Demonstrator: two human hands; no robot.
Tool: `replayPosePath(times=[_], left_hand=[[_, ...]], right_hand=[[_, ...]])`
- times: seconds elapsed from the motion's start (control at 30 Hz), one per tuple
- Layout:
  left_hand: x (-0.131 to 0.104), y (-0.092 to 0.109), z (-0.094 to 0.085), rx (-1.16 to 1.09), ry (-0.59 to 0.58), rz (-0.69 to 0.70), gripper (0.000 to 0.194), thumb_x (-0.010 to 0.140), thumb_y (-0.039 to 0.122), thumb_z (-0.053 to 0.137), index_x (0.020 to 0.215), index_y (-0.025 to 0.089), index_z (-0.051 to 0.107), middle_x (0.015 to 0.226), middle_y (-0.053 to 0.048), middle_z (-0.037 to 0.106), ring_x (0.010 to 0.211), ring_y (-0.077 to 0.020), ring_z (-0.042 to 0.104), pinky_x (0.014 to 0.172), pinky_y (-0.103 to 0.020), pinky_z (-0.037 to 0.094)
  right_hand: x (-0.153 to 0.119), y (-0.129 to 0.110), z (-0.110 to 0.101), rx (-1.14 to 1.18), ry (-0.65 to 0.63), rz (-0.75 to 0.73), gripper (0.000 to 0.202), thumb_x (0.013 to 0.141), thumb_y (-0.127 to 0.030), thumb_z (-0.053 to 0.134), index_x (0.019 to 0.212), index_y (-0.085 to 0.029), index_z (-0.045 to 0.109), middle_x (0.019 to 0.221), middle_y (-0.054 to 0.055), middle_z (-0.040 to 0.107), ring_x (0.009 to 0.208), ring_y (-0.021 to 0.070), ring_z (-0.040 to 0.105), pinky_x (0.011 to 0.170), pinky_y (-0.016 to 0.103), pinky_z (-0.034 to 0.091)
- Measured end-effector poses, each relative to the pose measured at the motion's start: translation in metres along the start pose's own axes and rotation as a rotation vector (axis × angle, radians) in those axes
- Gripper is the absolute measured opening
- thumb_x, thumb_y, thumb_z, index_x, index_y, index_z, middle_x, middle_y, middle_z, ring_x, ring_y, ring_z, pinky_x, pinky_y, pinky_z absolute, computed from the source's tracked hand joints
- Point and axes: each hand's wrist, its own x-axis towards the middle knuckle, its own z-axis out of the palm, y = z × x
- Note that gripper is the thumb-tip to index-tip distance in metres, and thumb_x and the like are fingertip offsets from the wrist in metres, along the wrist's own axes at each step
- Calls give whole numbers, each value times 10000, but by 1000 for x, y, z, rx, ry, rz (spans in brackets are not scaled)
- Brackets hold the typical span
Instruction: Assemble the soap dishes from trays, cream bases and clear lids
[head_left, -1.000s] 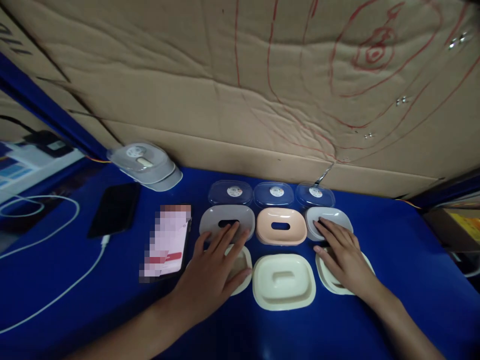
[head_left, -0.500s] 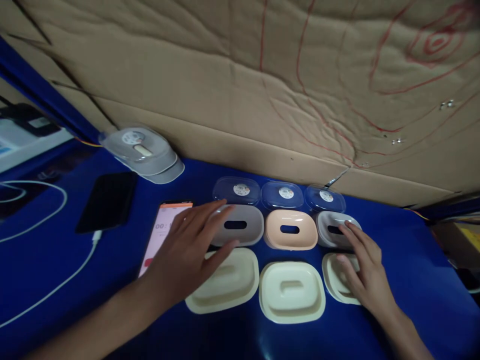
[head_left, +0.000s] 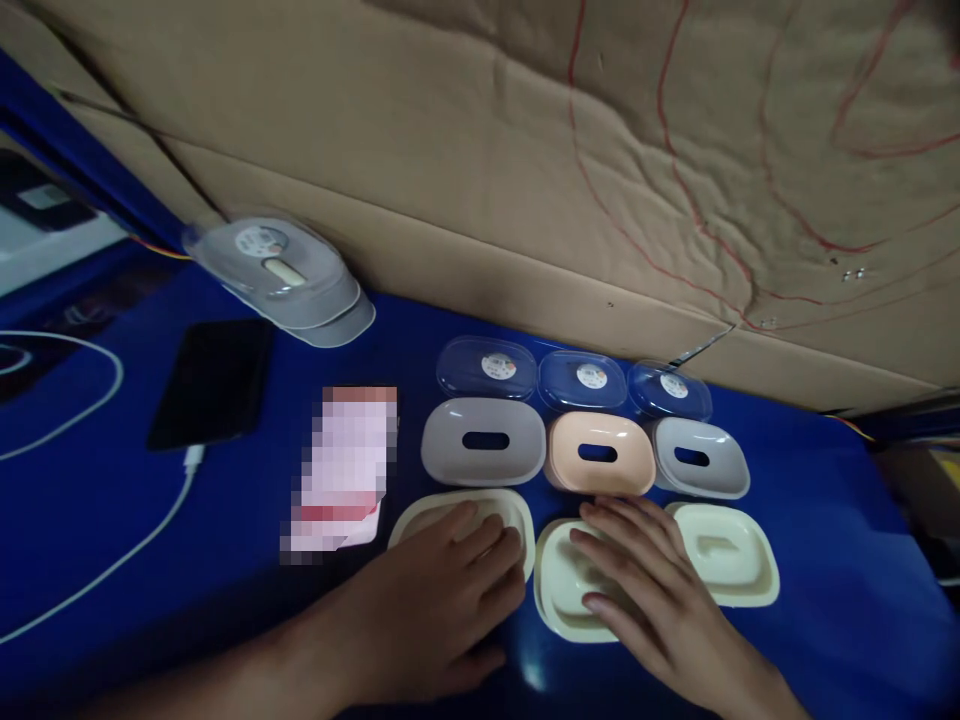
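On blue table (head_left: 225, 600), L cream tray (head_left: 425, 512) & mid cream tray (head_left: 559, 572) lie nearest us, long axes approx. L–R, grey slotted tray (head_left: 450, 455) & peach slotted tray (head_left: 568, 468) behind. Our L hand (head_left: 457, 595) palm down over L cream tray, fingers part-curled; can't tell if gripping. Our R hand (head_left: 667, 595) over mid cream tray, fingers fwd-left, loosely spread; contact unclear.
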Motion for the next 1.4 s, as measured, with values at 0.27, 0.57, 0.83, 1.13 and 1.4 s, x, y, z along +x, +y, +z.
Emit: replayPosePath(times=[0.27,0.57,0.83,1.13,1.4], left_hand=[[2,-32,-13,25,326,-295,285,1033,358,609,1263,198,664,1374,-126,703,1333,-305,603,1228,-524,289],[-6,-66,-2,-77,190,-461,400,910,432,720,1232,199,672,1621,-215,498,1511,-431,456,1196,-648,290],[-3,-61,-1,-73,124,-524,524,909,494,726,1351,222,658,1689,-219,418,1469,-447,479,1121,-664,356],[-1,-56,-2,-98,110,-558,526,886,511,751,1325,235,658,1627,-204,488,1484,-424,449,1146,-670,310],[-9,-51,-29,-138,340,-507,480,857,418,766,1294,287,620,1532,-128,531,1376,-354,551,1152,-582,397]], right_hand=[[-16,13,-4,30,-7,29,478,1047,-282,612,1523,-255,576,1573,53,594,1482,281,512,1238,453,371],[-14,13,2,-99,-115,-81,485,1063,-327,621,1542,-280,564,1652,22,520,1519,285,476,1208,473,423],[-7,-1,1,-165,-92,-167,347,1099,-344,546,1412,-284,683,1519,15,664,1410,232,611,1175,410,483],[-5,8,14,-167,-45,-192,367,1085,-321,551,1423,-266,684,1469,21,703,1319,234,685,1131,396,518],[-5,5,8,-90,-115,-78,531,1086,-316,557,1610,-270,481,1616,18,567,1430,243,597,1168,410,493]])
